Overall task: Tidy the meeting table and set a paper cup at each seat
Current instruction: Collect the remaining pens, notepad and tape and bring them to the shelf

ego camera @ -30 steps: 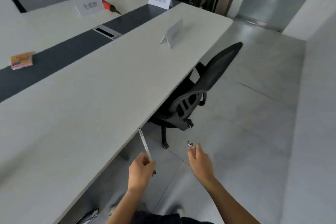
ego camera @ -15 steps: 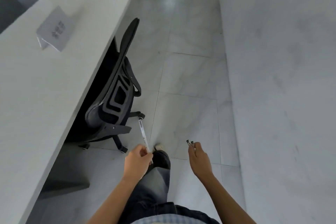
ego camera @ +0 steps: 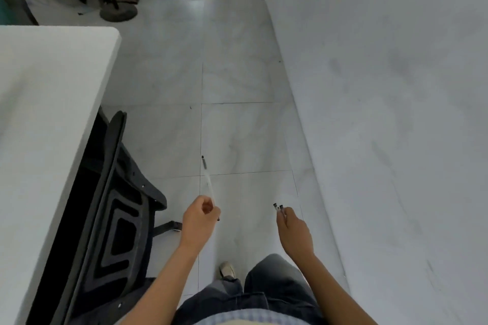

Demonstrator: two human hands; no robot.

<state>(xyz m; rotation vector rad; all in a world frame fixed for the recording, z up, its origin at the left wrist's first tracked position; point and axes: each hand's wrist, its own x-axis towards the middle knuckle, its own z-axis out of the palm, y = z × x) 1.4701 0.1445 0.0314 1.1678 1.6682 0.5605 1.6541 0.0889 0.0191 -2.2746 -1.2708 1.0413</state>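
left hand [ego camera: 200, 219] pinching pen [ego camera: 208, 182], right hand [ego camera: 295, 232] gripping pens [ego camera: 278, 208]

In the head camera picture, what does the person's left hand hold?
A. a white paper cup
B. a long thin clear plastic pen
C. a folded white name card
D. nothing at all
B: the left hand pinches the long thin clear plastic pen, pointing forward over the grey tiled floor; the right hand grips dark-tipped pens.
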